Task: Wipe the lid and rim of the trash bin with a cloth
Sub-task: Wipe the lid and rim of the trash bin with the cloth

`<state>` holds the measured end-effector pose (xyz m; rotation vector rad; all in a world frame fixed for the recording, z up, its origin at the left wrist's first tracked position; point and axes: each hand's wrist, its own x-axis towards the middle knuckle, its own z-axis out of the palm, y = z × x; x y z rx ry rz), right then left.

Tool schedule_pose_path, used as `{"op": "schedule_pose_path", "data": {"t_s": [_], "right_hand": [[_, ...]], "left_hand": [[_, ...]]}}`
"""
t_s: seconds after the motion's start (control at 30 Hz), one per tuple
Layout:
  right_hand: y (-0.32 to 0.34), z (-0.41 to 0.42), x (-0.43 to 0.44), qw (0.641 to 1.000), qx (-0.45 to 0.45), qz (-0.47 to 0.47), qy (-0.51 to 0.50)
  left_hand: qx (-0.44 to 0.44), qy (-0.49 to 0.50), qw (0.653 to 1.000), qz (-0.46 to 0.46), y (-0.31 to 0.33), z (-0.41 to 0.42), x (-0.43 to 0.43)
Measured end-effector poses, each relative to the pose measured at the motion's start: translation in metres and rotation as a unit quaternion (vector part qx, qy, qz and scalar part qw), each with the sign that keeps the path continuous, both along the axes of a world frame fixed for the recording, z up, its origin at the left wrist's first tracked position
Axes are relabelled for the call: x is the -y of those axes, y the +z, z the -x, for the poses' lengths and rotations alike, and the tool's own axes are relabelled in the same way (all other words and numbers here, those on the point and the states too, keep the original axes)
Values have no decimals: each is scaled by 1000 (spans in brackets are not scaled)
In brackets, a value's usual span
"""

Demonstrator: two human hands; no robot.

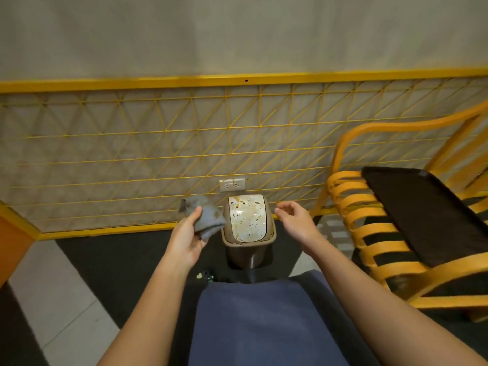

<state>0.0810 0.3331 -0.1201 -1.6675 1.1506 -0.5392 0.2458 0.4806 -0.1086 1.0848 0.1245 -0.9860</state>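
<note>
Pinched between the thumb and fingers of the left hand (pixel 186 233), the grey-blue cloth (pixel 208 217) hangs bunched just left of the trash bin (pixel 248 253). It's close to the lid (pixel 247 220) but not touching it, as far as I can see from this angle. Over on the other side, the right hand (pixel 295 219) hovers beside the bin's upper right corner, fingers loosely curled, holding nothing.

Look at that lid: white, shut flat in its brown rim (pixel 273 232), and spattered all over with brown spots and yellowish streaks. There's a brown smudge on the cloth too.

The bin is small and brown, standing on dark flooring right up against a yellow wire fence (pixel 132 154), with a white double socket (pixel 232 185) just behind it. To the right sits a yellow slatted chair (pixel 369 235), and a dark flat panel (pixel 422 212) lies tilted across its seat. Something small and green (pixel 206 275) lies on the floor near the bin's base, too blurred to name.
</note>
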Motion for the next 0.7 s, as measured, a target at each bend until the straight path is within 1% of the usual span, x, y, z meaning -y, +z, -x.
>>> {"op": "schedule_pose_path", "data": {"t_s": [0.2,0.4,0.53,0.63,0.7], "right_hand": [[-7,-23,9,999,-47,21,9],[-34,-36,34,998,-51,16,14],[-70,-47,56,996,-83,12,38],[-98,-59,71,987,-135,46,68],[-116,-67,79,977,-170,87,96]], "left_hand": [[4,2,1000,14,-17,-14,7],[3,-17,1000,-3,-46,-23,33],[24,-18,997,-71,-71,-30,55],[57,-24,989,-134,-93,-37,74],[94,-35,980,-174,-107,-43,89]]}}
